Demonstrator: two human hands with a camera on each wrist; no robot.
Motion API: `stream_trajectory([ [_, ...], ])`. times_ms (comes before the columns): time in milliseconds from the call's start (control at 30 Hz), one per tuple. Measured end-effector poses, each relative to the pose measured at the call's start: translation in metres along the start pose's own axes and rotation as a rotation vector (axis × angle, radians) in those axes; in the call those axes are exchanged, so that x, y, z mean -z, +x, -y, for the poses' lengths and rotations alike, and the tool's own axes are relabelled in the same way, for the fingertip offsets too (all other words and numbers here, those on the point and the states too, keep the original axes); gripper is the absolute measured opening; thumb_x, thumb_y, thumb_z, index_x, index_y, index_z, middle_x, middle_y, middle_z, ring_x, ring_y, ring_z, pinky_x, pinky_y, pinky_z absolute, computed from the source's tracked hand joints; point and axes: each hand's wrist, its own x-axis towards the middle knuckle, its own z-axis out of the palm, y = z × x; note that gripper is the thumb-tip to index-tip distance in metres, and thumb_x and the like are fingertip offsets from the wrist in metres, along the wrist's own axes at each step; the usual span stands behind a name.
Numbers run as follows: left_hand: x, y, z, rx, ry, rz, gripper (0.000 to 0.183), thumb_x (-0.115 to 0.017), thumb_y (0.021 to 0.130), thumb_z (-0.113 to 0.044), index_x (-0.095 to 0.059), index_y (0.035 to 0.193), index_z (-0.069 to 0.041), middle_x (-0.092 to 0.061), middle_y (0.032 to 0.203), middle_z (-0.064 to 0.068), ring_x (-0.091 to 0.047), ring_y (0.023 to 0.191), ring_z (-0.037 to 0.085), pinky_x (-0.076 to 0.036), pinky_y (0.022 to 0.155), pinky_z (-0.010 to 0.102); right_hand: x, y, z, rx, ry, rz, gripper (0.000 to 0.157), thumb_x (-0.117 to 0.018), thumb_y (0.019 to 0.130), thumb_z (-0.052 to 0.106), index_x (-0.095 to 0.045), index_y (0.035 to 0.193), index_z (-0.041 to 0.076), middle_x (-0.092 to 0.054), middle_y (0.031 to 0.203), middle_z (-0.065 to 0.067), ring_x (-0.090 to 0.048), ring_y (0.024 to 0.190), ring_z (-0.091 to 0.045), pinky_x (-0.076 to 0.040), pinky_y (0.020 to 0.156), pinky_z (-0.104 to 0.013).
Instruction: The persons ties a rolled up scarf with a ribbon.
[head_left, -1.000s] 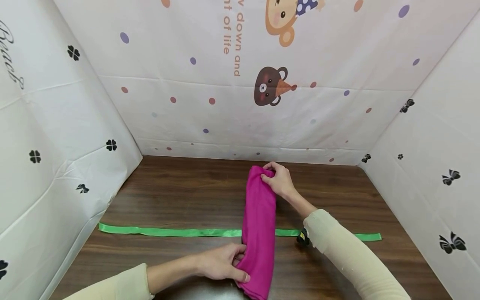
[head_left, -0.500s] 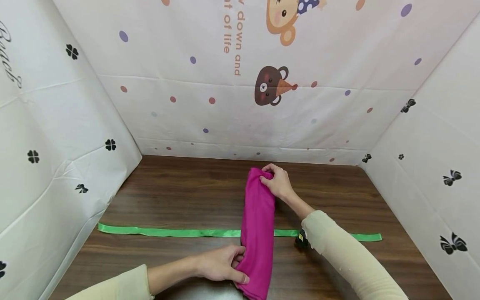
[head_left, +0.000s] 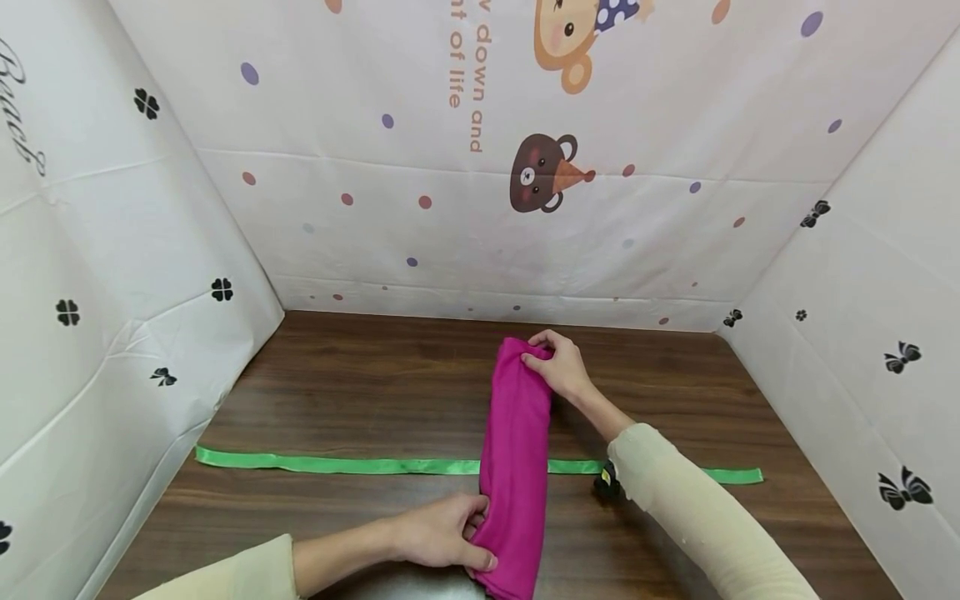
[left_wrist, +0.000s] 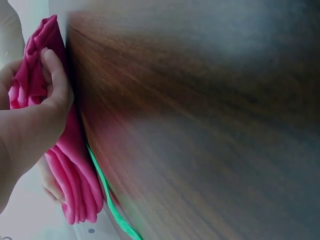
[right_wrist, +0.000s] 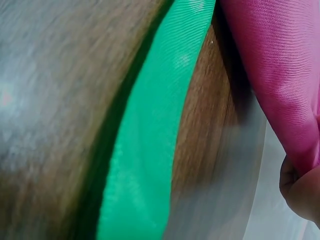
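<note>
A magenta cloth [head_left: 516, 458], folded into a long narrow strip of several layers, lies lengthwise away from the person. It crosses over a green ribbon [head_left: 337, 465] that runs left to right on the table. My left hand [head_left: 442, 531] grips the near part of the cloth from its left side, thumb on top and fingers tucked under. At the far end my right hand [head_left: 558, 364] pinches the cloth's right corner between thumb and fingers. In the left wrist view the stacked folds of the cloth [left_wrist: 75, 175] show at its end. The right wrist view shows the ribbon [right_wrist: 150, 130] close up.
The brown wood-grain table [head_left: 360, 383] is bounded by a printed white sheet [head_left: 420, 233] at the back and by white sheets on both sides. A small black object [head_left: 607, 481] sits at the right cuff, over the ribbon.
Both hands keep their hold on the cloth. The cloth's far end and the right hand have come slightly nearer to the person; the ribbon lies as before.
</note>
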Motion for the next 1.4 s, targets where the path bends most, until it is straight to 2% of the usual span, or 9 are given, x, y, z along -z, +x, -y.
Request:
stream_trajectory([
  [200,-0.005,-0.004,-0.003,0.025,0.202,-0.12,0.03,-0.08,0.085,-0.015,-0.061,0.107,-0.01,-0.065,0.087,-0.009,-0.063,0.079,0.002,-0.054,0.074,0.022,0.006,0.0,-0.004,-0.038,0.119,0.03,0.027,-0.081,0.095,0.015,-0.071,0.117,0.003,-0.071,0.109,-0.014,-0.062,0.1,-0.023,-0.05,0.084,-0.029],
  [300,-0.008,-0.006,-0.006,0.052,0.323,-0.188,0.038,-0.082,0.084,-0.022,-0.062,0.113,-0.009,-0.065,0.089,-0.009,-0.062,0.083,0.003,-0.054,0.077,0.025,0.01,0.0,-0.002,-0.043,0.179,0.058,0.026,-0.077,0.097,0.009,-0.07,0.12,0.0,-0.069,0.11,-0.015,-0.061,0.101,-0.022,-0.05,0.081,-0.024],
  [400,-0.009,-0.006,-0.008,0.079,0.401,-0.221,0.045,-0.082,0.084,-0.026,-0.063,0.12,-0.007,-0.065,0.093,-0.009,-0.063,0.089,0.004,-0.055,0.08,0.027,0.012,-0.001,-0.001,-0.045,0.185,0.077,0.025,-0.076,0.097,0.005,-0.07,0.121,-0.002,-0.069,0.108,-0.016,-0.06,0.099,-0.021,-0.05,0.078,-0.022],
  [467,-0.009,-0.007,-0.01,0.095,0.419,-0.225,0.047,-0.082,0.084,-0.026,-0.063,0.122,-0.005,-0.065,0.093,-0.009,-0.063,0.09,0.004,-0.055,0.08,0.027,0.012,-0.001,0.001,-0.045,0.174,0.081,0.024,-0.076,0.097,0.005,-0.07,0.12,-0.001,-0.07,0.108,-0.017,-0.06,0.097,-0.021,-0.05,0.078,-0.022],
  [667,-0.008,-0.009,-0.011,0.107,0.405,-0.221,0.041,-0.084,0.084,-0.021,-0.065,0.116,-0.005,-0.063,0.085,-0.01,-0.06,0.081,0.003,-0.053,0.075,0.026,0.008,0.001,0.002,-0.041,0.136,0.059,0.018,-0.076,0.097,0.005,-0.072,0.113,0.002,-0.071,0.105,-0.014,-0.059,0.093,-0.021,-0.05,0.076,-0.026],
  [833,-0.007,-0.01,-0.01,0.1,0.372,-0.215,0.028,-0.086,0.083,-0.015,-0.065,0.1,-0.012,-0.061,0.077,-0.01,-0.057,0.072,0.003,-0.051,0.07,0.025,0.004,0.003,0.005,-0.041,0.116,0.048,0.015,-0.076,0.097,0.006,-0.072,0.111,0.004,-0.071,0.105,-0.013,-0.059,0.091,-0.022,-0.05,0.076,-0.029],
  [1000,-0.006,-0.01,-0.009,0.097,0.343,-0.214,0.026,-0.088,0.082,-0.013,-0.065,0.094,-0.014,-0.061,0.074,-0.01,-0.056,0.07,0.002,-0.05,0.068,0.024,0.001,0.004,0.008,-0.043,0.08,0.052,0.015,-0.075,0.098,0.008,-0.072,0.112,0.006,-0.071,0.106,-0.012,-0.06,0.091,-0.024,-0.05,0.078,-0.033],
  [1267,-0.003,-0.008,-0.014,0.039,0.153,-0.131,0.025,-0.083,0.088,-0.009,-0.058,0.091,-0.012,-0.049,0.067,-0.008,-0.041,0.058,0.004,-0.036,0.055,0.018,0.002,0.01,0.017,-0.014,0.09,0.057,0.014,-0.076,0.097,0.006,-0.072,0.11,0.004,-0.072,0.104,-0.014,-0.06,0.091,-0.026,-0.051,0.078,-0.035],
  [1400,-0.005,-0.006,-0.017,0.022,0.108,-0.116,0.023,-0.082,0.089,-0.009,-0.061,0.098,-0.011,-0.058,0.073,-0.008,-0.051,0.064,0.002,-0.043,0.061,0.018,0.003,0.013,0.019,-0.013,0.085,0.063,0.013,-0.076,0.097,0.006,-0.072,0.11,0.005,-0.071,0.102,-0.013,-0.06,0.09,-0.026,-0.051,0.078,-0.037],
])
